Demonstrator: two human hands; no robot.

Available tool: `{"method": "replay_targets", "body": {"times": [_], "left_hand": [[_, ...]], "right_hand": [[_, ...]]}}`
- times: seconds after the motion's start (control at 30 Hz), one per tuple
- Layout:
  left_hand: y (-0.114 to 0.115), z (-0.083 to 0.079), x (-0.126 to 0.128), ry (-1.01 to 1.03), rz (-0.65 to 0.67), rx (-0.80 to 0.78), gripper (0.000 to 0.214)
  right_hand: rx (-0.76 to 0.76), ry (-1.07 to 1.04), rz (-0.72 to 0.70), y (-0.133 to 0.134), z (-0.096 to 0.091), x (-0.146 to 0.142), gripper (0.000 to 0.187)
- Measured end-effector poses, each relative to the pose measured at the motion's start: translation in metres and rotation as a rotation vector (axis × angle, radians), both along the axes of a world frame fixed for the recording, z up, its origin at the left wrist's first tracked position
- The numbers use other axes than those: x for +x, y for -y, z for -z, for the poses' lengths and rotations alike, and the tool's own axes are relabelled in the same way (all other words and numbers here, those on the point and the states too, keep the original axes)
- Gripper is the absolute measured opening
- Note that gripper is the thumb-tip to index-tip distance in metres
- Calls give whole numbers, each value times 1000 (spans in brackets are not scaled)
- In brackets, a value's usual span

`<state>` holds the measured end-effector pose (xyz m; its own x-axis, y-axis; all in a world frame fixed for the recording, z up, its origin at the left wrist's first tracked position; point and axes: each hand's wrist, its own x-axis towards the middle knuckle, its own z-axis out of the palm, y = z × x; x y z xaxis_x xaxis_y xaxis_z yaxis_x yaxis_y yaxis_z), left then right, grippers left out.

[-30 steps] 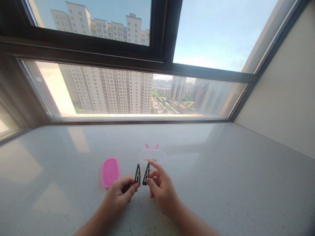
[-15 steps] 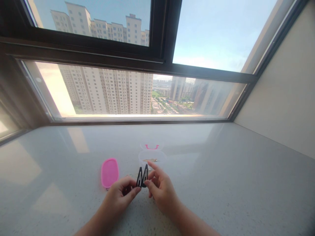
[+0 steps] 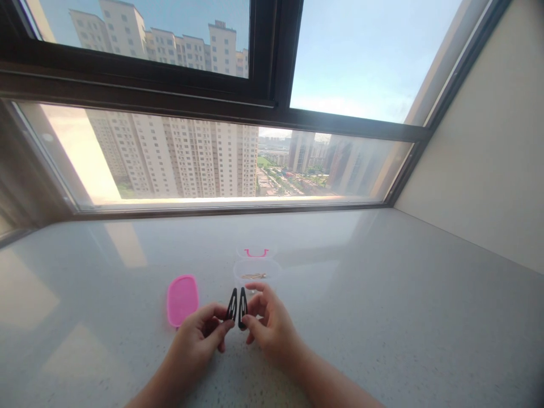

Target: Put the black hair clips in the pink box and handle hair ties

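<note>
Between thumb and fingers, my left hand pinches a black snap hair clip, its narrow end pointing up. My right hand pinches a second black snap hair clip, held upright just beside the first with a narrow gap between them. Beyond the hands stands a clear plastic box with thin gold-coloured pieces inside; my right hand hides part of its near side. Left of my left hand lies a pink lid.
A pink handle shows at the far side of the clear box. The speckled pale sill runs back to a dark-framed window. A plain wall rises on the right.
The two clips have come slightly apart, and the right one now stands more upright. The whole view has shifted a little, so everything appears further left.
</note>
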<state>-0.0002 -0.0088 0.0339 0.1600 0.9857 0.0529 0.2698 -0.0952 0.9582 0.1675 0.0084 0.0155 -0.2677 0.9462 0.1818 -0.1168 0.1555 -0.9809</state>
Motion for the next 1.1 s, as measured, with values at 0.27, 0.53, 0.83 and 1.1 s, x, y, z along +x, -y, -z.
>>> {"method": "replay_targets", "body": {"times": [0.27, 0.53, 0.83, 1.1], "left_hand": [[-4, 10, 2, 171, -27, 19, 39], [-1, 9, 2, 183, 6, 29, 56], [-2, 9, 1, 167, 37, 40, 59], [-3, 12, 0, 145, 58, 53, 54]], "right_hand": [[18, -32, -30, -1, 0, -1, 58], [34, -7, -26, -1, 1, 0, 62], [43, 4, -26, -1, 0, 1, 63], [52, 17, -39, -2, 2, 1, 63]]}}
